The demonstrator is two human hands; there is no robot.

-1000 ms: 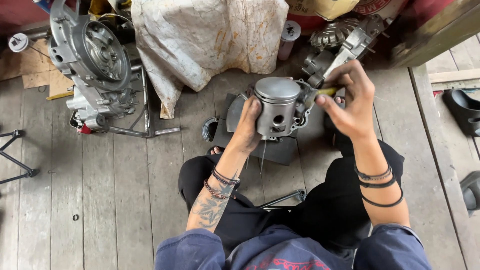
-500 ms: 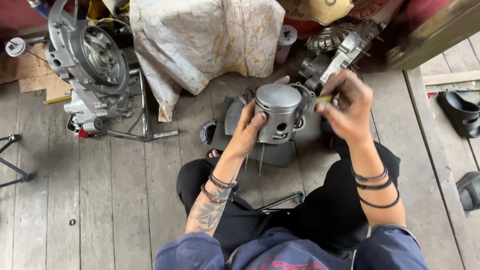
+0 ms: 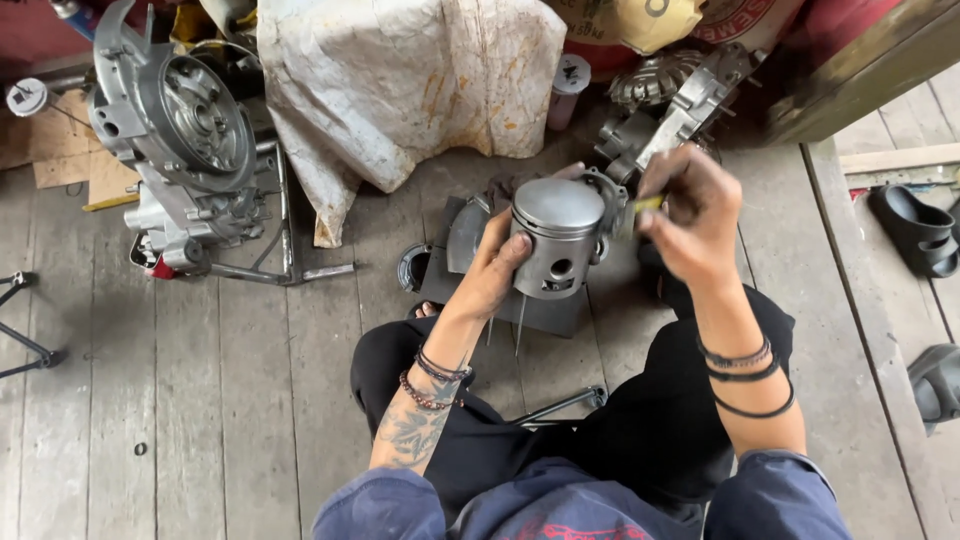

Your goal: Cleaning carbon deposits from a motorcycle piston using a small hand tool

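Top of view: a crumpled white sack [image 3: 410, 85] stands on the floor, with a yellow bag [image 3: 625, 20] and a red one [image 3: 745, 20] bearing print behind it, and a small white-capped can [image 3: 568, 88] beside them. The surface is a floor of grey wooden planks [image 3: 200, 400]; an engine case [image 3: 185, 150] sits on a stand at left, a dark sandal [image 3: 915, 230] at right. Centre: a silver piston [image 3: 558, 235] is held above the lap, its long axis nearly upright, flat crown up, pin hole facing the viewer. The left hand [image 3: 490, 275] closes its grip on the piston's side. The right hand [image 3: 695, 210] pinches a small yellow-handled tool [image 3: 645, 205] against the piston's upper edge.
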